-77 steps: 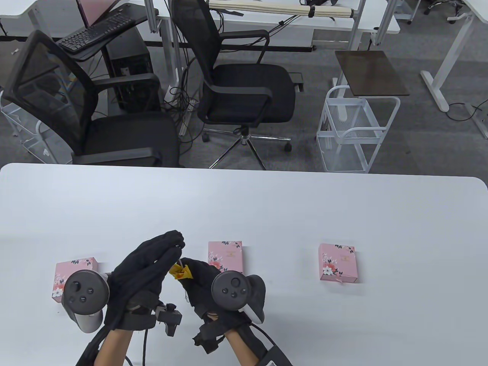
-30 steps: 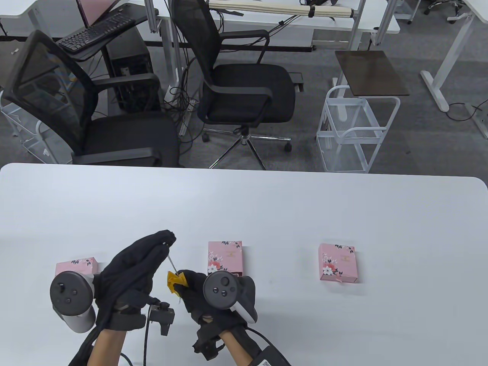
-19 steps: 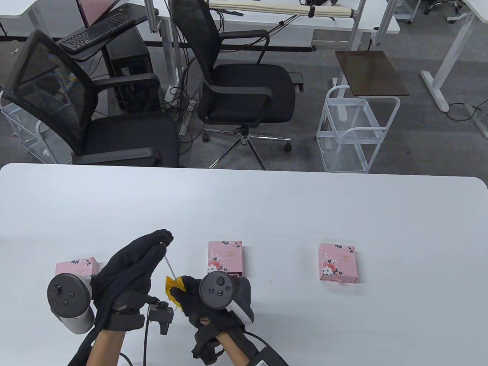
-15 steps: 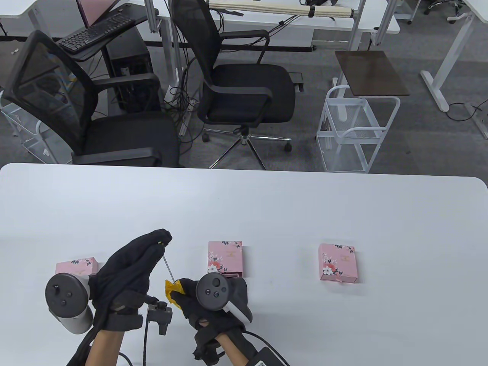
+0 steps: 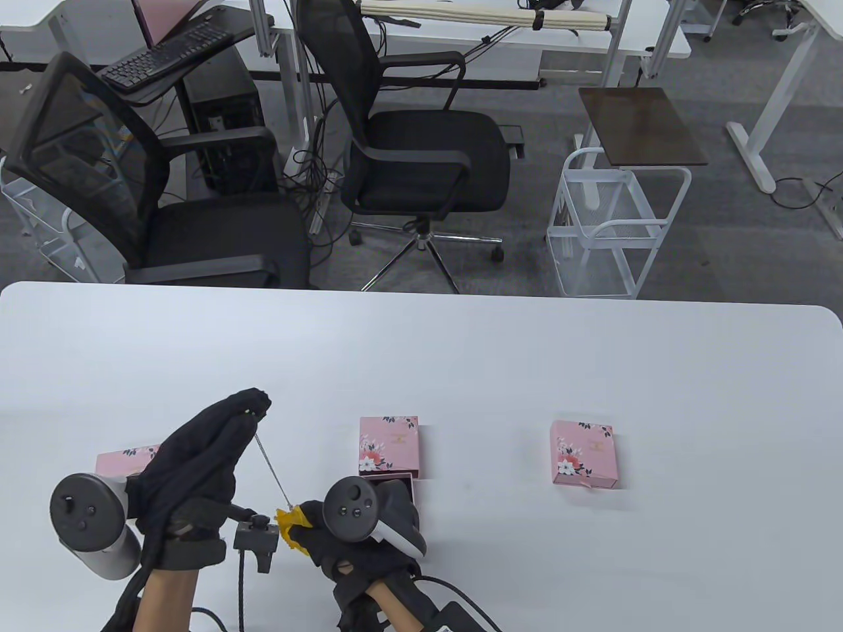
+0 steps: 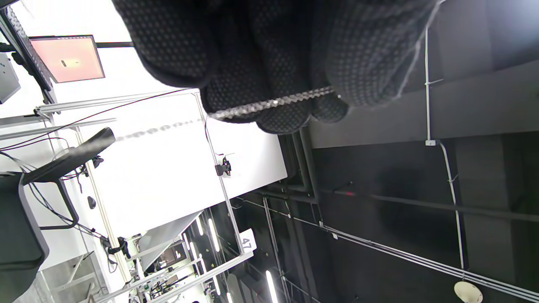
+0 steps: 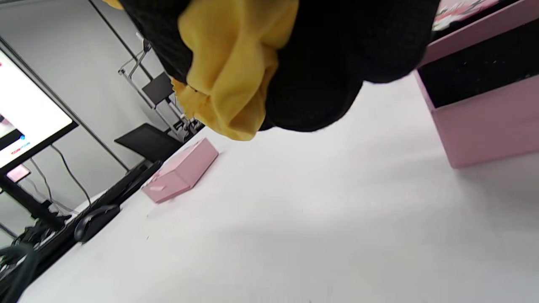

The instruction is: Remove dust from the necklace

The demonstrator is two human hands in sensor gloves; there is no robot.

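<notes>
A thin silver necklace chain (image 5: 270, 464) runs taut between my two hands above the table. My left hand (image 5: 247, 405) pinches its upper end; in the left wrist view the chain (image 6: 269, 103) crosses under the gloved fingertips (image 6: 358, 71). My right hand (image 5: 309, 520) holds a yellow cloth (image 5: 290, 520) bunched around the chain's lower end. The cloth (image 7: 233, 71) fills the top of the right wrist view, pressed in the black glove.
Three pink floral boxes lie on the white table (image 5: 461, 355): one at left (image 5: 122, 461) partly behind my left hand, one in the middle (image 5: 388, 444) with its drawer open (image 7: 476, 80), one at right (image 5: 583, 454). Office chairs stand beyond the far edge.
Both hands have drifted left and toward the near edge. They have drawn apart, so more chain shows between them, and the cloth has slid down the chain.
</notes>
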